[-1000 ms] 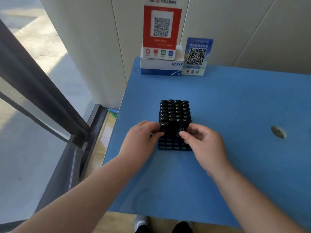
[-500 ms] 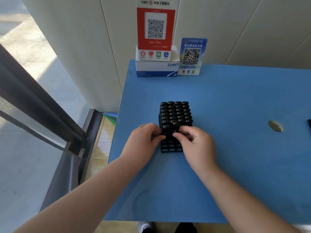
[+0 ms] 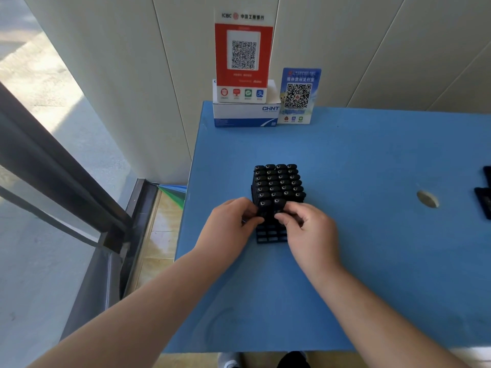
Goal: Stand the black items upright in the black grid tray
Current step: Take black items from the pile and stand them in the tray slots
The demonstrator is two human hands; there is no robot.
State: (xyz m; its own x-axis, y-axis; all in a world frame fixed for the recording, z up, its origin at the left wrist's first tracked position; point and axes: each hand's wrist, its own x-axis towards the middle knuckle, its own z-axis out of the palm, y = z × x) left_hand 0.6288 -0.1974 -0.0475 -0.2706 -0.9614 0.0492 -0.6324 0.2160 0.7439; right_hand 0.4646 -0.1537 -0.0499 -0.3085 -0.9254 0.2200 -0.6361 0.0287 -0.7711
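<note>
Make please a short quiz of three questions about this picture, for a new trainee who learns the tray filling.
1. True or false: the far rows of the black grid tray already hold upright black items.
2. Which part of the tray still shows empty cells? A) the far rows B) the near rows C) none
3. Fill in: the left hand and the right hand each hold an item at the ____ edge of the filled block.

Key
1. True.
2. B: empty cells show between and just below the hands.
3. Near; the left grip is on the item of the left column, the right grip on the one beside it.
</note>
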